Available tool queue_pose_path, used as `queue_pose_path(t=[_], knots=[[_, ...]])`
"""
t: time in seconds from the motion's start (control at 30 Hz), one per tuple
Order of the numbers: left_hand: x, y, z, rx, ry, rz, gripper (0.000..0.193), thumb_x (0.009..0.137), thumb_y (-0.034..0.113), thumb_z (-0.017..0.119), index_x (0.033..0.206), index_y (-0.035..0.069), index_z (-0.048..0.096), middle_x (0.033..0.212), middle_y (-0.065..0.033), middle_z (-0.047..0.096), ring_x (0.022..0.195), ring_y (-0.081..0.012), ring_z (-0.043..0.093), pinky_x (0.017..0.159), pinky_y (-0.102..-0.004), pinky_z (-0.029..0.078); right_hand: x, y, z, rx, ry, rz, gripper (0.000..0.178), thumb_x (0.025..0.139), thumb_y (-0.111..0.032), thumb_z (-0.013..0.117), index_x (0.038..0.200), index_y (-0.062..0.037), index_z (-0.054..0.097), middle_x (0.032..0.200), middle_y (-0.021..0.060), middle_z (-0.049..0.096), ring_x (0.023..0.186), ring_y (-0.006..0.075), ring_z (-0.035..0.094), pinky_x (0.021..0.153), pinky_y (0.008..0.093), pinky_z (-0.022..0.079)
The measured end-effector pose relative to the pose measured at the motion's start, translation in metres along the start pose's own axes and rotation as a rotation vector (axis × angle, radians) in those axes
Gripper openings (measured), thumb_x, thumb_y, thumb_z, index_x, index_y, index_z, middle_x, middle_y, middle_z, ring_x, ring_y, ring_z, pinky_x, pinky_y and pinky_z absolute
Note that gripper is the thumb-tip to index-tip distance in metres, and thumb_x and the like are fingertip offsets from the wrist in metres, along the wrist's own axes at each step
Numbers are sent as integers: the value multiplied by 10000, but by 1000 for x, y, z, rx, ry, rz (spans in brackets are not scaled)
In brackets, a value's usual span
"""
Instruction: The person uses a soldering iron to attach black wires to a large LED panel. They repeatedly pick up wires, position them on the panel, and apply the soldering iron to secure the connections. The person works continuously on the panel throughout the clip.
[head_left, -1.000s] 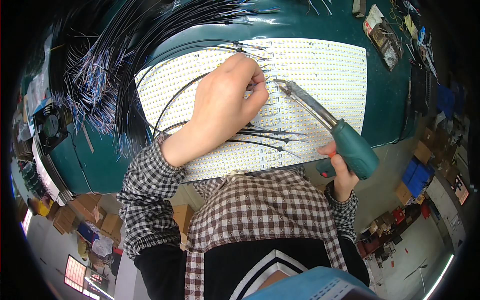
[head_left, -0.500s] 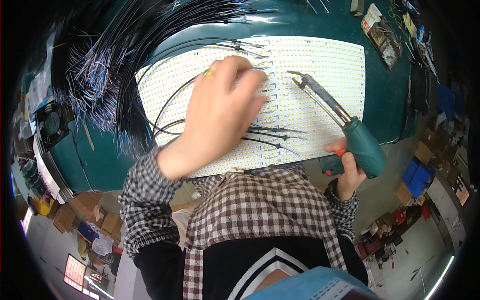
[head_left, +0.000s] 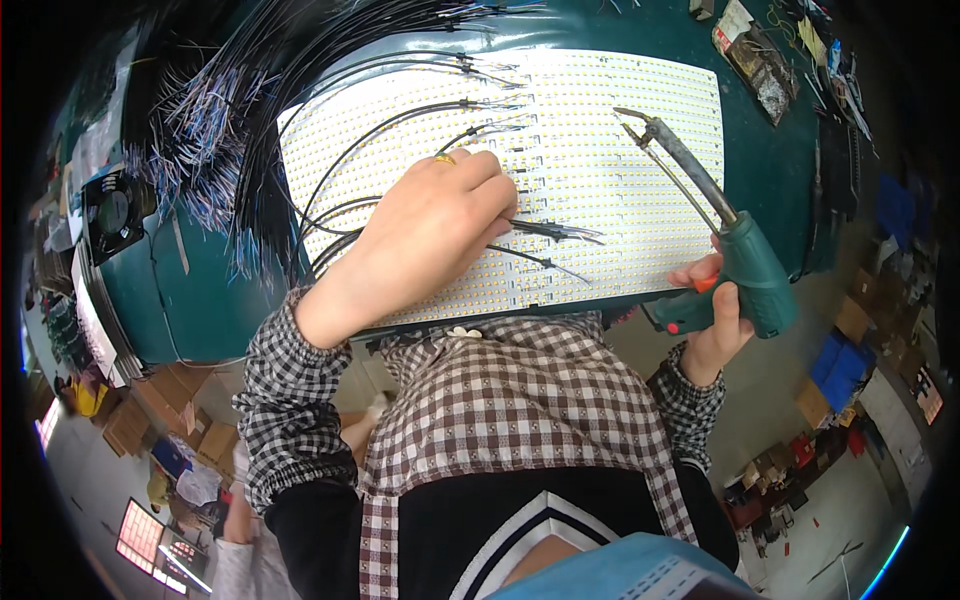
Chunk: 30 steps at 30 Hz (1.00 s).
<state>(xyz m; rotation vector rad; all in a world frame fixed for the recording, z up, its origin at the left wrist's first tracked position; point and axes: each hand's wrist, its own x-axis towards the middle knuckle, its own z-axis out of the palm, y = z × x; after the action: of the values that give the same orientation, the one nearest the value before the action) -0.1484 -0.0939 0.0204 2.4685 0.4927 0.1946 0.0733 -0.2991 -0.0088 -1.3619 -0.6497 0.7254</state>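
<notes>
A white LED panel [head_left: 660, 150], dotted with rows of small yellow chips, lies before me. My left hand [head_left: 430, 215], with a ring on one finger, is closed over its middle, fingertips pinched at a bunch of black cables [head_left: 545, 229] with stripped wire ends. Other black cables [head_left: 465, 104] reach the panel's central column of pads, and one more cable [head_left: 525, 257] rests nearer me. In my right hand [head_left: 718, 325] is a green soldering gun [head_left: 755, 275]. Its metal tip [head_left: 628, 112] points up and left above the right half of the panel, apart from the wires.
A thick bundle of black cables [head_left: 205, 130] with frayed coloured ends spreads over the green table [head_left: 195, 325] at left. Beside it stands a small black fan [head_left: 113, 213]. A worn, stained packet [head_left: 755, 65] lies at the far right, near loose tools and wires [head_left: 845, 85].
My left hand has come nearer to me, letting go of an upper cable and closing at the lower bunch. The soldering gun has shifted right. The whole view has tilted slightly.
</notes>
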Motion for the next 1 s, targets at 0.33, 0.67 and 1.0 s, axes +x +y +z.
queue_pose_path(t=[0.33, 0.67, 1.0], knots=[[-11, -12, -13, -231, 23, -167, 117, 788, 19, 654, 880, 11, 582, 835, -108, 568, 728, -267, 594, 638, -341, 474, -2, 2, 0, 16, -29, -5, 485, 926, -233, 544, 1246, 126, 476, 899, 137, 586, 757, 222, 613, 683, 371, 560], [7, -7, 6, -37, 233, -260, 56, 813, 59, 614, 848, 30, 582, 801, -118, 571, 694, -299, 585, 609, -388, 468, -1, -4, 5, -22, -58, -41, 468, 921, -232, 565, 1229, 113, 492, 919, 151, 607, 758, 226, 637, 668, 359, 580], [15, -7, 8, -52, 264, -288, 71, 779, 45, 641, 824, 31, 588, 788, -75, 575, 608, -200, 565, 559, -304, 454, -5, -4, 6, 0, -41, 31, 441, 872, -174, 625, 1205, 93, 513, 994, 198, 633, 805, 315, 676, 696, 398, 593]])
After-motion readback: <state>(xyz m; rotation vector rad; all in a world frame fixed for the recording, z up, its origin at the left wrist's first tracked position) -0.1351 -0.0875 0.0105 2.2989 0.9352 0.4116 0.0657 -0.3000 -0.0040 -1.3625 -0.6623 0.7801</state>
